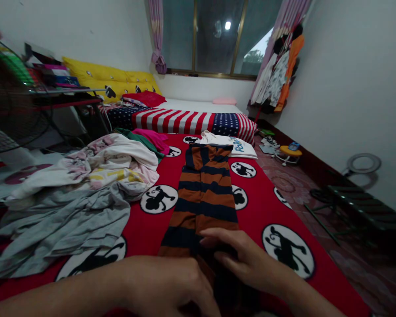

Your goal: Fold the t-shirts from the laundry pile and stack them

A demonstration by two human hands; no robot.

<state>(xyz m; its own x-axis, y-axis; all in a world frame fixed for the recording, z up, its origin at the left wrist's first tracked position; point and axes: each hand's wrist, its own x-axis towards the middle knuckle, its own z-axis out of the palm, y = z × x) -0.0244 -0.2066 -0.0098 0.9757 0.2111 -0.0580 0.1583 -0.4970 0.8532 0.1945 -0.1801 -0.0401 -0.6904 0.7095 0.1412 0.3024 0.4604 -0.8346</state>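
A brown and navy striped garment lies in a long narrow strip on the red bedspread, its far end folded over. Over the near end, my right hand has its thumb and fingers curled around dark cloth. At the bottom edge, my left hand is bent downward with its fingers closed on the garment's near part; the fingertips are partly out of view. Beyond the strip lies a folded white shirt with blue lettering. To the left is a heap of loose clothes, with a grey garment nearest.
The red bedspread has white circles with black monkeys. A fan and a small table stand at left. Behind is another bed with a flag-patterned cover. A dark slatted bench and yellow stool are at right.
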